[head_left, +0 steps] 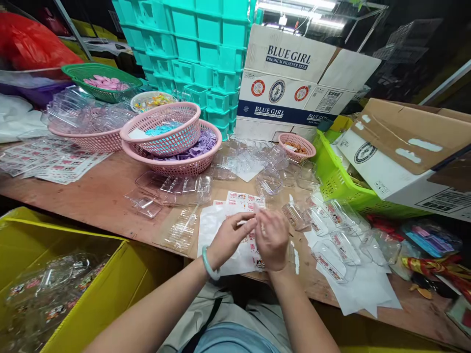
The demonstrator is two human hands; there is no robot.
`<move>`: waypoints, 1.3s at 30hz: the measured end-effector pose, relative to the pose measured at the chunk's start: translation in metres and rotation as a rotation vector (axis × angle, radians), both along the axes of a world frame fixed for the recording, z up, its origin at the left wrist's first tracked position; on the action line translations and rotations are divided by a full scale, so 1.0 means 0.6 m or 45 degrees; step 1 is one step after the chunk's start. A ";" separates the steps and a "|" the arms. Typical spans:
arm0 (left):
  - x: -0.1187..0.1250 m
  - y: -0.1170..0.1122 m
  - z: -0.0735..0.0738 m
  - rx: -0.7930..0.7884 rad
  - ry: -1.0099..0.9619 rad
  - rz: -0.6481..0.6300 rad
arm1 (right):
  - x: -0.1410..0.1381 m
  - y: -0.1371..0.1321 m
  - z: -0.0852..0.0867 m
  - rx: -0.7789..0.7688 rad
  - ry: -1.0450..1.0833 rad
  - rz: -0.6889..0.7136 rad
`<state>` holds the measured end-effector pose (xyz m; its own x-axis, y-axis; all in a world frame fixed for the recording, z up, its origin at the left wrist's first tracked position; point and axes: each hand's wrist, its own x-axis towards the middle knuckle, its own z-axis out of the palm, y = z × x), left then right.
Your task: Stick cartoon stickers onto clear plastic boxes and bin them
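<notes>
Both hands meet above the printed sticker sheets at the middle of the bench edge. My left hand, with a pale green bangle at the wrist, has its thumb and fingers drawn together toward the right hand. Curled and slightly blurred, my right hand is closed at the fingertips. Anything pinched between the fingers is too small or hidden to make out. Right of the hands, a clear plastic piece with a label lies close by. Several labelled clear plastic covers rest on white paper farther right.
Clear plastic trays lie beyond the hands. Pink baskets hold purple and blue pieces. Turquoise crates and a beer carton stand behind. A lime-green basket is at right; a yellow-lined box stands at lower left.
</notes>
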<state>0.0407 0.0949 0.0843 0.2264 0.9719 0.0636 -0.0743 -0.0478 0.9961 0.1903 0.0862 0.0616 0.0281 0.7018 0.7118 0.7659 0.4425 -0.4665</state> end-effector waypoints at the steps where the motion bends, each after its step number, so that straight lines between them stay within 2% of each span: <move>1: 0.011 0.000 -0.002 -0.175 -0.191 -0.033 | -0.008 -0.007 0.000 -0.033 -0.087 0.068; 2: 0.018 0.002 -0.005 -0.329 -0.341 -0.015 | -0.014 -0.012 -0.002 -0.079 -0.086 0.099; 4: 0.023 0.011 -0.013 -0.493 -0.479 0.085 | -0.018 -0.014 -0.009 -0.183 0.157 0.054; 6: 0.019 0.020 -0.018 -0.483 -0.448 0.085 | -0.012 -0.007 -0.014 -0.392 0.551 0.044; 7: 0.017 0.023 -0.019 -0.448 -0.405 0.042 | -0.006 -0.002 -0.014 -0.527 0.725 0.098; 9: 0.012 0.027 -0.020 -0.390 -0.314 -0.031 | 0.011 0.014 -0.007 -0.764 0.925 0.275; 10: 0.011 0.028 -0.020 -0.376 -0.271 -0.027 | 0.021 0.024 0.000 -0.791 0.948 0.309; 11: 0.010 0.028 -0.021 -0.363 -0.231 0.010 | 0.031 0.038 0.009 -0.731 0.935 0.256; 12: 0.010 0.027 -0.023 -0.341 -0.193 0.062 | 0.043 0.055 0.019 -0.596 0.881 0.127; 15: 0.010 0.018 -0.035 -0.252 -0.085 0.158 | 0.077 0.125 0.048 -0.158 0.439 -0.301; 16: 0.012 0.014 -0.040 -0.228 -0.057 0.142 | 0.087 0.153 0.055 -0.111 0.247 -0.360; 18: 0.016 0.005 -0.046 -0.218 -0.051 0.049 | 0.100 0.203 0.068 -0.177 -0.064 -0.361; 21: 0.024 -0.004 -0.044 -0.314 -0.199 -0.084 | 0.103 0.239 0.086 -0.272 -0.181 -0.343; 23: 0.029 -0.004 -0.034 -0.409 -0.365 -0.081 | 0.088 0.225 0.094 -0.160 -0.007 -0.347; 26: 0.040 0.002 -0.014 -0.532 -0.679 -0.010 | 0.042 0.163 0.086 -0.004 0.512 -0.300; 28: 0.051 0.004 -0.004 -0.585 -0.897 -0.002 | 0.001 0.113 0.061 -0.053 0.831 -0.224; 31: 0.067 -0.004 0.001 -0.547 -1.105 -0.026 | -0.050 0.053 0.011 -0.201 1.146 -0.109; 33: 0.066 -0.013 -0.002 -0.512 -1.132 0.002 | -0.061 0.027 -0.013 -0.284 1.247 -0.031; 35: 0.051 -0.021 -0.009 -0.527 -1.093 0.079 | -0.052 0.008 -0.023 -0.323 1.232 0.038; 37: 0.024 -0.024 -0.019 -0.565 -1.007 0.140 | -0.026 -0.007 -0.019 -0.274 1.154 0.036; 39: -0.007 -0.025 -0.029 -0.628 -0.860 0.110 | 0.004 -0.018 -0.006 -0.206 1.107 -0.009</move>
<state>0.0365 0.0799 0.0667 0.2155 0.9362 -0.2778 -0.6783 0.3482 0.6471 0.1928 0.0752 0.0580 0.5179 0.7898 0.3286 0.1133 0.3175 -0.9415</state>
